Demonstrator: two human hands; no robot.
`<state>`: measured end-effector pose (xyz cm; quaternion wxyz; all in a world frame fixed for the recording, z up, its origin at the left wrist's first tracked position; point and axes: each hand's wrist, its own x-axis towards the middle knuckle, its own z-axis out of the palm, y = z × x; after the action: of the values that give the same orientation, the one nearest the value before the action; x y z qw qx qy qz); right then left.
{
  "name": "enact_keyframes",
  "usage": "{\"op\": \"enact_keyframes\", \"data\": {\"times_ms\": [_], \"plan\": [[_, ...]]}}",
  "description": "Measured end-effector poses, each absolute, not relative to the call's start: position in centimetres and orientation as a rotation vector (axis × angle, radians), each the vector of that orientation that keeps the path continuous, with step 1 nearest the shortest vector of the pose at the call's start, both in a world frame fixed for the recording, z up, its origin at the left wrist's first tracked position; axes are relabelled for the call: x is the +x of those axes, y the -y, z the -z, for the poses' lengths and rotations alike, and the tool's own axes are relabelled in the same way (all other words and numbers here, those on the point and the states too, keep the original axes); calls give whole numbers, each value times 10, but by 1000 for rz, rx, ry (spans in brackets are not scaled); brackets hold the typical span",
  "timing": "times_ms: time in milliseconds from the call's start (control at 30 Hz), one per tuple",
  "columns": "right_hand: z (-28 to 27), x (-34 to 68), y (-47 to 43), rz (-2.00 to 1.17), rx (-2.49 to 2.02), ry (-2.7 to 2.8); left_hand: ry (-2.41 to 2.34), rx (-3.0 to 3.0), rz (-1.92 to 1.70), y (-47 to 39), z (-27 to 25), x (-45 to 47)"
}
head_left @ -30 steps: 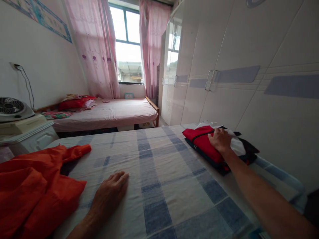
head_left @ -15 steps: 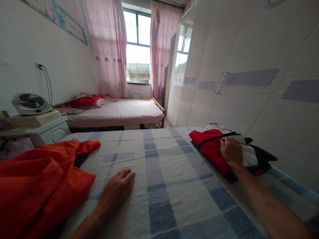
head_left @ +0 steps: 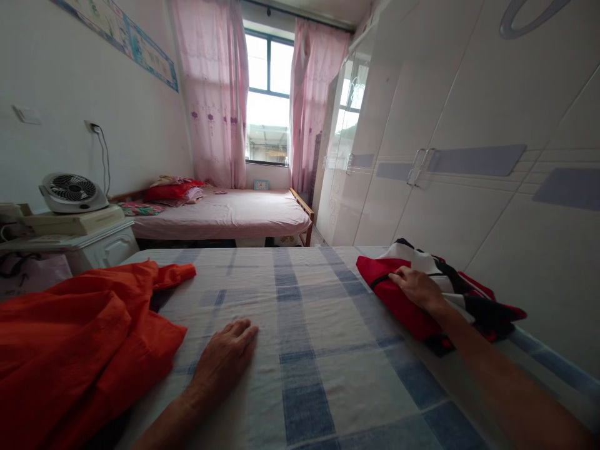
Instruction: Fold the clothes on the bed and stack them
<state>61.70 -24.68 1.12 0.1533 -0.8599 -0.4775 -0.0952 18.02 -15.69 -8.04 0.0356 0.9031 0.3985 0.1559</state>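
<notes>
My left hand [head_left: 230, 345] lies flat on the blue-and-white checked sheet [head_left: 309, 325], fingers stretched out and holding nothing. To its left spreads a rumpled orange garment [head_left: 94, 337], partly cut off by the picture's edge. At the bed's right side, my right hand [head_left: 417, 286] has its fingers closed on the red part of a red, black and white garment [head_left: 391, 297], which looks like a jacket. The garment lies in loose folds, with white and black parts beyond the hand. My right forearm hides some of its near side.
Tall white wardrobe doors [head_left: 469, 206] run along the right. A second bed [head_left: 234, 215] with a red cloth pile [head_left: 173, 190] stands under the window. A small fan [head_left: 72, 190] sits on boxes atop a white cabinet [head_left: 107, 247] at left.
My right hand has shifted left on the garment, whose folds are now looser and more ruffled. My left hand stays flat on the sheet. The view has tilted slightly.
</notes>
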Motion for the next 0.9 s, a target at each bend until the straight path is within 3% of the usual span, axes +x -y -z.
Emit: {"op": "enact_keyframes", "data": {"times_ms": [100, 267, 433, 567, 733, 900], "plan": [[-27, 572, 235, 75, -2080, 1579, -1211, 2756, -523, 155, 84, 179], [-65, 489, 224, -115, -1567, 1453, -1182, 2618, -715, 152, 89, 178], [-94, 440, 219, -39, -1325, 1395, -1152, 2246, -1223, 156, 80, 177], [-72, 430, 209, -7, -1443, 1450, -1084, 2116, -1535, 159, 72, 173], [-23, 457, 203, -201, -1588, 1519, -973, 2328, -1407, 163, 75, 172], [37, 515, 208, -44, -1875, 1237, -921, 2352, -1324, 165, 67, 183]]}}
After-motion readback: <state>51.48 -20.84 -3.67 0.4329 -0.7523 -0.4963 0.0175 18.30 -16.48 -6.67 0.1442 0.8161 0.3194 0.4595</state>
